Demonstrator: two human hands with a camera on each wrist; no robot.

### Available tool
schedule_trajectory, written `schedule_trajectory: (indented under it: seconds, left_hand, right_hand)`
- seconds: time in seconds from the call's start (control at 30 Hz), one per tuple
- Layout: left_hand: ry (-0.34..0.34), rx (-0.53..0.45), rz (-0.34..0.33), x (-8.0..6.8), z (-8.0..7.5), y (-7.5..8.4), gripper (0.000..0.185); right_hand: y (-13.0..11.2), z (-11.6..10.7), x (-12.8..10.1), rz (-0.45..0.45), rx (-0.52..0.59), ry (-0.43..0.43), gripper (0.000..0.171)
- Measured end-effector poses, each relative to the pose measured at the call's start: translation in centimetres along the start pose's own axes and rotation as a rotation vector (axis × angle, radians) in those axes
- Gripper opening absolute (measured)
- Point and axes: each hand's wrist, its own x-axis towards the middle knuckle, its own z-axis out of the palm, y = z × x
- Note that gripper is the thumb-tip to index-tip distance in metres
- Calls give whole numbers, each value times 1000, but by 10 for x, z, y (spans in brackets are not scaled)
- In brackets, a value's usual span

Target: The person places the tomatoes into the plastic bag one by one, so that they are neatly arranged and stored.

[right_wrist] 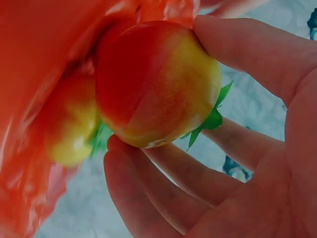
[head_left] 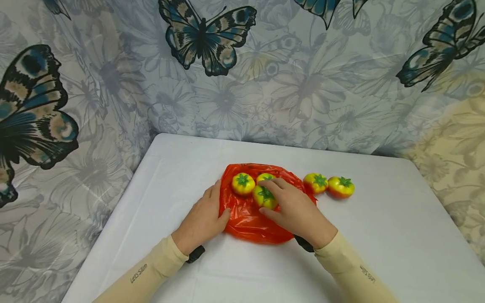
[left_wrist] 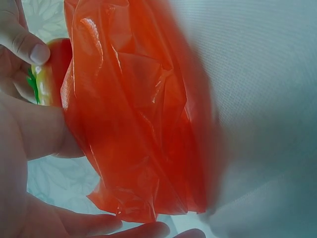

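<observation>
A tomato at the mouth of a red bag is pinched between the thumb and fingertips of the right hand. Beside it in the bag are two more tomatoes, one partly covered by that hand. The left hand, fingers loosely extended, touches the bag's left side. Two outer tomatoes sit right of the bag on the white counter. The pinched tomato's leaves face up; being roundish, its long axis is unclear.

Room before bag, two fruits right
</observation>
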Motion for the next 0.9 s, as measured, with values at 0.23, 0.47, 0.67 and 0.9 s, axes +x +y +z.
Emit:
schedule_trajectory:
  seconds: [0.23, 0.47, 0.67, 0.9]
  left_hand:
    - [7, 17, 15, 0, 0, 0, 86]
    - [16, 17, 26, 0, 0, -1, 86]
    - [16, 13, 28, -1, -1, -1, 86]
    - [10, 12, 21, -1, -1, -1, 86]
  right_hand:
    - [-21, 12, 7, -18, 23, -52, 70]
    - [-32, 23, 9, -32, 56, -76, 68]
    - [-35, 31, 10, -62, 46, -66, 65]
    - [-38, 37, 13, -62, 42, -86, 63]
